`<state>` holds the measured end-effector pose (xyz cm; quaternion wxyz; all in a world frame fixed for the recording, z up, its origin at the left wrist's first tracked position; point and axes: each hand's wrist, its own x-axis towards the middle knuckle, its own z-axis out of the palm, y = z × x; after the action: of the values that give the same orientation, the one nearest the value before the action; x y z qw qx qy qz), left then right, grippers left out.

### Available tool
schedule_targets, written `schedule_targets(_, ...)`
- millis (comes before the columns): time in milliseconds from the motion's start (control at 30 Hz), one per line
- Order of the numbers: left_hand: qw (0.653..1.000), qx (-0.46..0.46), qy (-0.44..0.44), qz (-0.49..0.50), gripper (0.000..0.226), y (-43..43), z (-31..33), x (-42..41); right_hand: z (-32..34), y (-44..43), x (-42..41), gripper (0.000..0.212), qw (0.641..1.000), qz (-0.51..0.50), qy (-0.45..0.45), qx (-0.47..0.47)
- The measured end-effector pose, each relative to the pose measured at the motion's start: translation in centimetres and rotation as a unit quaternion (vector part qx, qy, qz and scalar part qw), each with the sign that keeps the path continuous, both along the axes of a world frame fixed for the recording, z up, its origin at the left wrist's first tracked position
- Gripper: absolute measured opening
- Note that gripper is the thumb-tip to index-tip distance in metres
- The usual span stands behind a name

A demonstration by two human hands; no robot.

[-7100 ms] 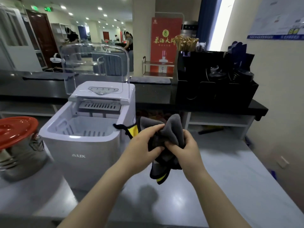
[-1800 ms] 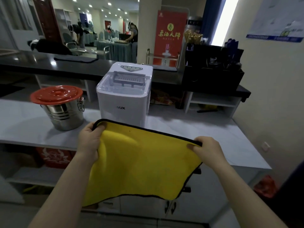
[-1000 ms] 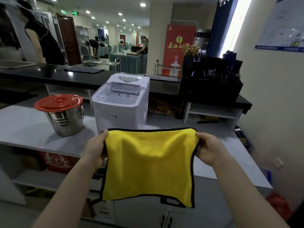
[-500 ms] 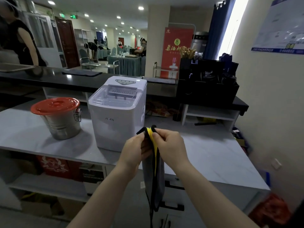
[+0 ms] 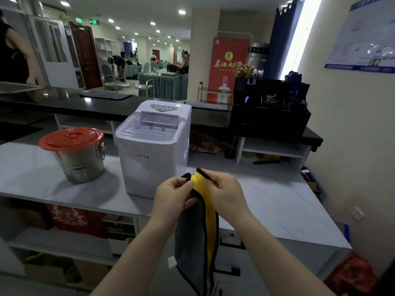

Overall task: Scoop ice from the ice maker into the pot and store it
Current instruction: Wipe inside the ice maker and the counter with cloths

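The white ice maker (image 5: 154, 150) stands on the grey counter (image 5: 277, 206) with its clear lid down. To its left sits a steel pot (image 5: 79, 163) capped by a red lid (image 5: 71, 138). In front of the counter edge, my left hand (image 5: 173, 197) and my right hand (image 5: 224, 193) pinch the top corners of a cloth (image 5: 198, 238), yellow on one side and grey on the other. It is folded in half and hangs straight down between my hands.
A black bar counter (image 5: 106, 105) runs behind the grey one, with a black organizer (image 5: 271, 118) at its right end. The wall is close on the right. Shelves with boxes lie under the counter. People stand at tables far behind.
The ice maker lid, open at first, is now down. I spread the cloth wide, then brought its top corners together, so it hangs folded in half. In the last half second little has moved.
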<state>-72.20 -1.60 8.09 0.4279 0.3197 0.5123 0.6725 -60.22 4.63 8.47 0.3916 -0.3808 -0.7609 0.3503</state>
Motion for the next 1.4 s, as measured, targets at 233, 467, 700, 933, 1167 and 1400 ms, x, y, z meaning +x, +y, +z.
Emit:
schedule_targets(233, 0.998, 0.009, -0.028, -0.059, 0.025, -0.6, 0.5, -0.5, -0.4, -0.5, -0.1, 0.043, 0.994, 0.024, -0.049, 0.099)
schedule_targets(467, 0.953, -0.027, 0.29, 0.082, 0.05, -0.5, -1.3, -3.4, 0.6, 0.8, 0.7, 0.029, 0.997, 0.03, 0.068, -0.026)
schedule_targets(700, 0.946, -0.097, 0.303, -0.06, 0.013, -0.1, -2.7, -5.9, 1.9, 1.2, 2.2, 0.026, 0.988, 0.055, 0.098, -0.102)
schedule_targets(933, 0.959, -0.046, 0.28, -0.016, 0.02, 0.8, -1.1, -8.0, 2.4, 2.1, 3.9, 0.022, 0.983, 0.021, 0.131, -0.128)
schedule_targets(1167, 0.993, 0.064, 0.094, -0.045, 0.026, 1.4, 1.6, -8.0, 2.3, 2.2, 4.3, 0.02, 0.987, -0.051, 0.132, -0.082)
schedule_targets(1400, 0.973, 0.055, 0.218, -0.052, 0.012, 3.1, 4.1, -8.6, 4.2, 3.8, 4.8, 0.011, 0.986, -0.128, 0.107, -0.023)
